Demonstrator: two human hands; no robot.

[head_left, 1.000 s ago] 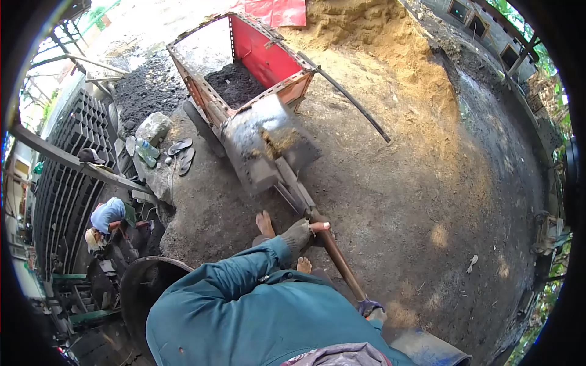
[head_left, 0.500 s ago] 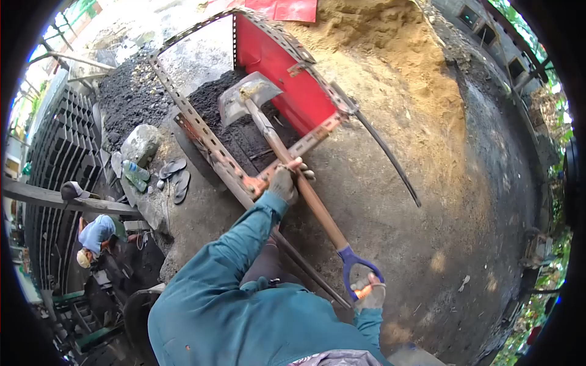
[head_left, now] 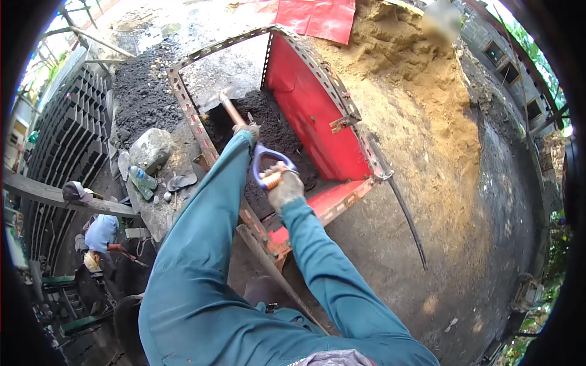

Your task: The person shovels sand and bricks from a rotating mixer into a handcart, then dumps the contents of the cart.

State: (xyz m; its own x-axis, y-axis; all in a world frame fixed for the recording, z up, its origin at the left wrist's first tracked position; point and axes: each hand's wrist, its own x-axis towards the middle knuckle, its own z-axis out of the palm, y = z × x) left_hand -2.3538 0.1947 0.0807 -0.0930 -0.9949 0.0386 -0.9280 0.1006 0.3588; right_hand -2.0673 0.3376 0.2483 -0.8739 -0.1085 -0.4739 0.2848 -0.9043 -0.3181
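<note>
A shovel [head_left: 232,112] with a wooden shaft and a blue D-shaped handle [head_left: 259,160] reaches over the open metal-framed cart [head_left: 311,110]. My left hand [head_left: 246,130], gloved, is closed around the shaft near the blade end. My right hand [head_left: 285,188], gloved too, grips the blue handle. The blade is partly visible, tilted at the far left inside of the cart, close to the dark, crumbly material [head_left: 268,122] lying there. Red sheet panels line the cart's right and near sides. My left sleeve hides part of the cart's left side.
A pile of yellow sand [head_left: 403,67] rises beyond the cart at right. Dark loose material [head_left: 143,85], a rock [head_left: 151,149] and a plastic bottle [head_left: 142,178] lie at left. Another person [head_left: 101,235] bends at lower left near stacked dark blocks [head_left: 79,122].
The shovel has moved forward and left, deeper over the cart. My right hand has come up from beside my body with the handle. The blade has gone from raised to low.
</note>
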